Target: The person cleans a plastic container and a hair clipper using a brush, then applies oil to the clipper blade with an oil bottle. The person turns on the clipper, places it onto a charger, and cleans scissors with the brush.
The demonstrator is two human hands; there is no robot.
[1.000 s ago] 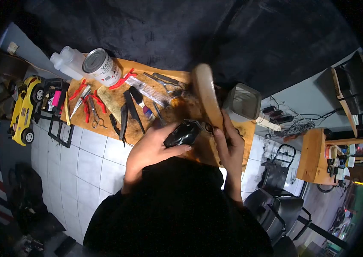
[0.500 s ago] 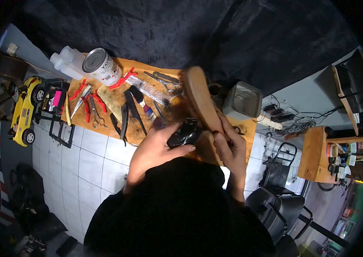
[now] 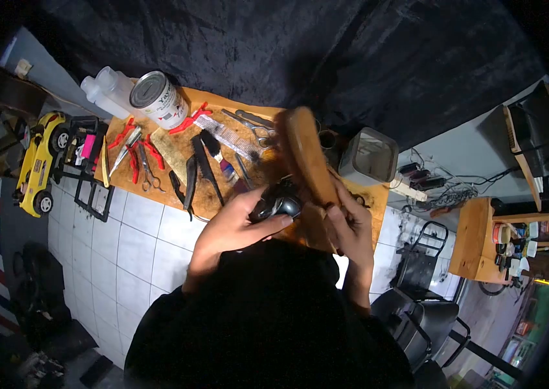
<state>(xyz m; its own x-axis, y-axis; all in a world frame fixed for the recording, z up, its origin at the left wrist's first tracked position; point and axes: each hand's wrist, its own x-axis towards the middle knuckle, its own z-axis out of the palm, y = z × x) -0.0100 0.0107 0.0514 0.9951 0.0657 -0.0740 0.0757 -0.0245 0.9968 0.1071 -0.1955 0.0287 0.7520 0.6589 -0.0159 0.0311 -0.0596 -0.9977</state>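
Observation:
My left hand [image 3: 226,231] is closed around a glossy black hair clipper [image 3: 279,202], the thumb lying along its near side. My right hand [image 3: 353,228] grips the handle of a wooden brush [image 3: 310,155]. The brush stands tilted, its dark bristles facing left and slightly blurred. Its lower part is close beside the clipper; whether they touch I cannot tell. Beyond my hands, the wooden table [image 3: 219,104] bears a neck-duster-like brush [image 3: 220,155], a black comb [image 3: 205,168], scissors [image 3: 150,174], red clips [image 3: 153,152] and a metallic strip [image 3: 228,135], with dark hair bits scattered around.
A tin can [image 3: 159,100] and translucent bottles [image 3: 109,91] stand at the table's back left. A clear square container [image 3: 369,155] is at its right. A yellow toy car [image 3: 44,165] sits far left, a black chair [image 3: 417,318] at lower right, and cables [image 3: 452,185] hang right.
The brush has shifted slightly downward and right, its wooden back turning a little. The clipper has rotated in my left hand, showing a shinier rounded side. Both hands keep their holds.

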